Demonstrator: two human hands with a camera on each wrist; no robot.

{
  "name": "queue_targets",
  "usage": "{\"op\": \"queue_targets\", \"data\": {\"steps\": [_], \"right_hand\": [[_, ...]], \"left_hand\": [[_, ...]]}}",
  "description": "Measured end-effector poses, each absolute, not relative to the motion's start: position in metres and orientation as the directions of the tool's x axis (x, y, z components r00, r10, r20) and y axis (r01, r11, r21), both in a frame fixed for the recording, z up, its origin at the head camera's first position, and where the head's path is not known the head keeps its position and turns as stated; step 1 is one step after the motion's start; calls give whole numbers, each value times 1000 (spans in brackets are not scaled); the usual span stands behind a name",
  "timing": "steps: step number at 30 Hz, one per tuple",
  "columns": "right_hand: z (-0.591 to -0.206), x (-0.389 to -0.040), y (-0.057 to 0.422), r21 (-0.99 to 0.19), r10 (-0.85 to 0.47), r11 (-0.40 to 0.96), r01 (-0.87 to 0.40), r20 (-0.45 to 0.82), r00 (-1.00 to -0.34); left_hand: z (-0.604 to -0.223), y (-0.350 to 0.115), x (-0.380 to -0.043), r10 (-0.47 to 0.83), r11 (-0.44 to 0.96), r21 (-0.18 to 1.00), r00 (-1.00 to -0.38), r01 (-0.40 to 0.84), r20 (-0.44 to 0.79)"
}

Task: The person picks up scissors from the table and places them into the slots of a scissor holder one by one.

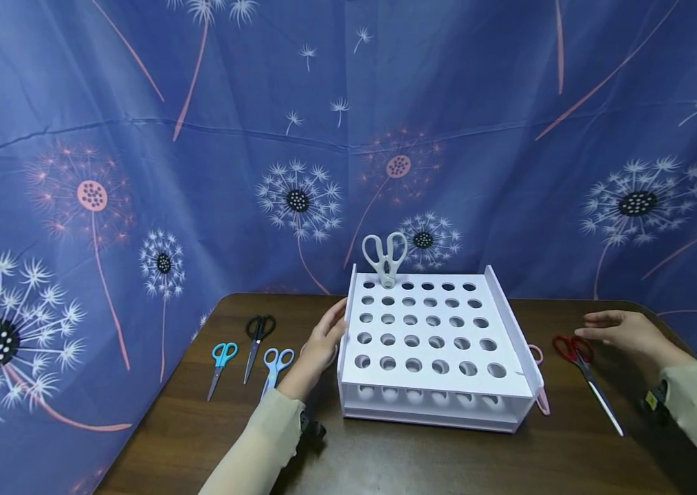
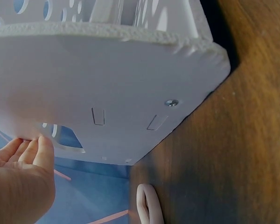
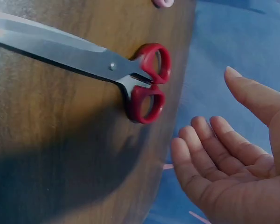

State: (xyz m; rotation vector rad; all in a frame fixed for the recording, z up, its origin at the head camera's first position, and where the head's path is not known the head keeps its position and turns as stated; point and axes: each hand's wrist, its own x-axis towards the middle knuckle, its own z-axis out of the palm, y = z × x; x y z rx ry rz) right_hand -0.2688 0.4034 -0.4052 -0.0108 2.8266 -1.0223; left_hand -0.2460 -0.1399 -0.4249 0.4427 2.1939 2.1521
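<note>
A blue curtain (image 1: 478,103) with a dandelion print is hanging behind a brown wooden table (image 1: 423,460), and a white rack (image 1: 425,353) with rows of round holes is standing on the tabletop. Pale sleeves (image 1: 268,430) are covering both forearms. The left hand (image 1: 320,344) is grasping nothing; its nearly straight fingers are resting their tips against the rack's left side panel (image 2: 126,79). The right hand (image 1: 627,335), also unclenched, is hovering with fingers loosely bent and thumb apart, near the handles of the red scissors (image 3: 102,63), which are lying right of the rack. White scissors (image 1: 388,278) are standing handles-up in the rack's back row, second hole from the left. Pink scissors (image 1: 543,401) are lying just beside the rack's right side, which is partly hiding them. Left of the rack, black scissors (image 1: 254,338), light blue scissors (image 1: 273,368) and smaller teal scissors (image 1: 219,362) are lying apart from one another. A tiny screw (image 2: 171,102) is showing in the left side panel.
</note>
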Motion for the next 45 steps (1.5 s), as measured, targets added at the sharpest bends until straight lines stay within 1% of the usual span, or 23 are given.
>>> {"op": "queue_targets", "data": {"steps": [8, 15, 23, 27, 33, 36, 41, 45], "right_hand": [[-410, -270, 399, -576, -62, 816, 48, -170, -983], [-418, -270, 397, -553, -160, 833, -24, -199, -967], [-423, -267, 394, -521, -191, 850, -72, -178, -965], [-426, -269, 393, -524, -194, 848, -76, -174, -966], [-435, -270, 394, -502, -174, 861, -77, -148, -973], [-439, -270, 395, -493, -189, 864, -102, -130, -973], [-438, -275, 394, -484, -223, 865, -133, -133, -966], [-433, -278, 392, -477, -225, 868, -141, -122, -967]], "left_hand": [[-426, -141, -247, 217, -2, 986, -962, 168, 165], [-426, -141, -247, 222, -1, 986, -961, 169, 165], [-428, -141, -244, 233, -17, 984, -957, 176, 175], [-426, -141, -244, 233, -23, 985, -958, 169, 169], [-424, -141, -245, 241, -2, 983, -954, 184, 179], [-424, -141, -245, 236, 1, 984, -956, 179, 174], [-424, -140, -245, 241, -19, 983, -954, 181, 180], [-423, -140, -247, 254, -37, 983, -950, 180, 184]]}}
